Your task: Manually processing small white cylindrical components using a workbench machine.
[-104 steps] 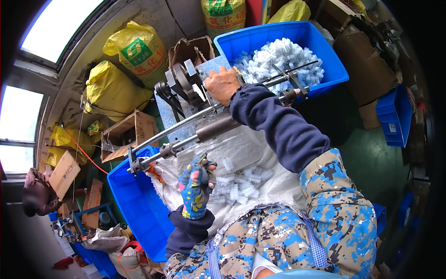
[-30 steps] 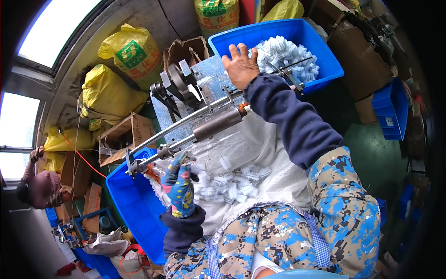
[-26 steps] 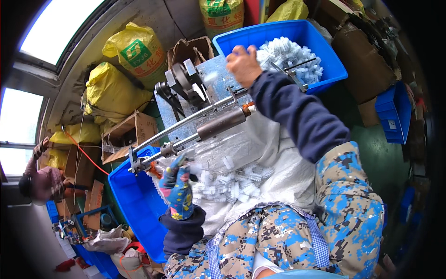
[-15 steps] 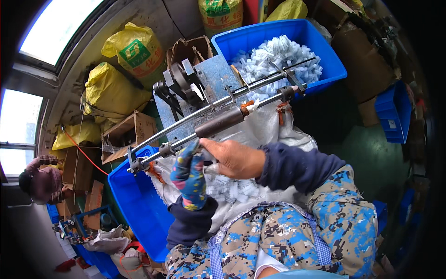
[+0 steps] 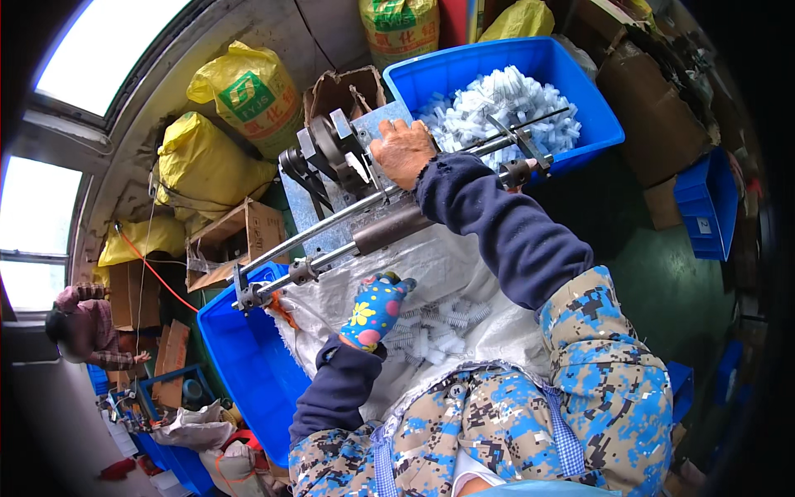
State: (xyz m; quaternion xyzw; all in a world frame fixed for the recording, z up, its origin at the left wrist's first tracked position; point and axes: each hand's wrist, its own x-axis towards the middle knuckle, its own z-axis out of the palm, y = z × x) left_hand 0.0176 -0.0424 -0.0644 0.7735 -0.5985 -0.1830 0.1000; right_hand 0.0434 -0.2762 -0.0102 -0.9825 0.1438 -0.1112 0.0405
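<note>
My right hand (image 5: 403, 151), bare, reaches over the long metal rods (image 5: 319, 234) onto the grey metal plate (image 5: 327, 240) of a bench machine. Its fingers are curled down, and whatever they grip is hidden. Beside it stands the machine's dark wheel (image 5: 333, 145). My left hand (image 5: 377, 308), in a blue flowered glove, hovers over a white woven sack (image 5: 331, 300) spread across my lap. Those gloved fingers are bunched together; what they hold, if anything, cannot be made out. Next to it, a heap of small clear ribbed plastic pieces (image 5: 431, 335) lies on the sack.
A blue bin (image 5: 609, 124) full of similar pieces stands behind the machine at right, another blue bin (image 5: 248, 356) at left. Yellow sacks (image 5: 252, 95) and a wooden box (image 5: 240, 240) line the wall. Another person (image 5: 87, 327) sits at far left.
My hands were together below the dark roller. The right hand has since moved up over the rods to the plate; the left has dropped slightly and turned toward the heap.
</note>
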